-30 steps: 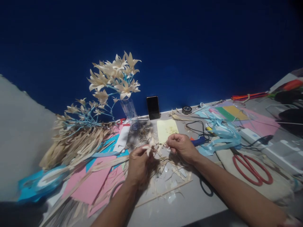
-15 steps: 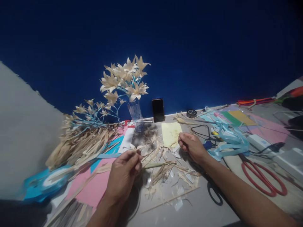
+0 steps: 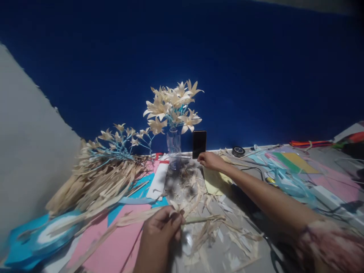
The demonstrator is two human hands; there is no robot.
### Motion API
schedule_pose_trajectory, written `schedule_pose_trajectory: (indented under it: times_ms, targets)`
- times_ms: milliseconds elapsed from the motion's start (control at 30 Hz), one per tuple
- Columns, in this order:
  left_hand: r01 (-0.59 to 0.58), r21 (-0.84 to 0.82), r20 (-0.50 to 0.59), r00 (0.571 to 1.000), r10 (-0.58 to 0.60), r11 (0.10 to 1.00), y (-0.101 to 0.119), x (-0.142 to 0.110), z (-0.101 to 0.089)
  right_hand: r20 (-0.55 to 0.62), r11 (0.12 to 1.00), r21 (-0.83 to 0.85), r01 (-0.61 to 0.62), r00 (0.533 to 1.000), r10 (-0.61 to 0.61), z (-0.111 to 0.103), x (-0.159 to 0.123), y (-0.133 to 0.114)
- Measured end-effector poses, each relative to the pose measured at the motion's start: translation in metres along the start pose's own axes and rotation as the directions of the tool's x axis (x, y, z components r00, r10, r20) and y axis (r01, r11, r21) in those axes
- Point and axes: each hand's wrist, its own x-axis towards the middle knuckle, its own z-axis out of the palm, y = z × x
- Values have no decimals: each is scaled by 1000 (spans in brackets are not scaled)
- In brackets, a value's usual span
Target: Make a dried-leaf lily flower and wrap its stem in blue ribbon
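Observation:
My left hand (image 3: 160, 233) is closed on a small cream flower (image 3: 178, 206) of dried husk petals, pinched between thumb and fingers low over the table. My right hand (image 3: 211, 160) reaches forward, its fingertips pressed together just below the black phone (image 3: 199, 144) and over the yellow paper (image 3: 214, 182). I cannot make out anything between those fingers. A clear bottle (image 3: 174, 148) holding cream husk flowers (image 3: 173, 102) on blue stems stands left of the phone.
Husk scraps (image 3: 210, 223) litter the middle. Dried husks (image 3: 99, 182) lie at left under blue-stemmed flowers (image 3: 116, 142). Pink paper (image 3: 122, 231) and a blue tape roll (image 3: 54, 235) are nearer. Right are blue ribbon (image 3: 290, 184), a black round spool (image 3: 238, 151) and a white power strip (image 3: 332, 203).
My right hand has moved away from my left and stretched forward toward the phone. My left hand keeps the flower and sits lower in view. The camera view has shifted.

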Motion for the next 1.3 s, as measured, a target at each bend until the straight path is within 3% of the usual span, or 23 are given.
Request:
schedule_pose_trajectory:
  times_ms: [133,400,533,633,667,733,767,800,833,867,933,1067,1133,1200,1233,1300]
  targets:
    - [31,-44,-25,999,-32,999,-5,4,-4,26,992,-122,-12,1000,15,22,26,-6]
    - [112,-102,18,994,-110,988,-3,6,-7,-3,984,-173,-50,999,51,45,35,-7]
    - [95,-146,7,995,-95,985,0,8,-7,-135,990,-128,50,989,-68,32,16,-11]
    - [113,-229,-16,993,-120,967,7,10,-4,-242,976,-105,188,948,-209,20,-27,-24]
    - [127,-255,-21,990,-137,959,10,10,-2,-284,960,-96,263,917,-279,17,-46,-30]
    - [164,-307,-6,985,-175,937,16,5,4,-485,821,-101,562,693,-534,12,-86,-43]
    - [189,-333,19,981,-194,924,19,1,8,-528,745,-127,655,591,-610,10,-105,-49]
    - [229,-350,66,973,-220,908,21,-5,12,-549,668,-152,728,500,-670,8,-123,-54]
    - [271,-365,118,963,-244,891,22,-11,16,-544,606,-163,779,441,-714,6,-138,-59]
    - [309,-376,170,950,-263,873,23,-17,20,-530,558,-158,815,407,-744,4,-151,-62]
    - [350,-385,241,931,-273,854,22,-30,26,-503,504,-124,855,383,-774,3,-171,-64]
    - [328,-334,243,936,-255,884,14,-50,37,-491,459,-126,880,347,-799,5,-199,-59]
    - [276,-294,201,954,-223,915,8,-55,42,-493,452,-121,884,342,-800,7,-213,-55]
    - [186,-249,152,977,-151,951,4,-58,47,-545,511,-43,858,409,-732,7,-226,-53]
    - [139,-219,134,985,-111,966,2,-59,49,-581,570,36,821,481,-656,7,-232,-51]
    - [63,-138,125,991,-45,988,-2,-60,53,-588,697,292,655,698,-409,5,-243,-48]
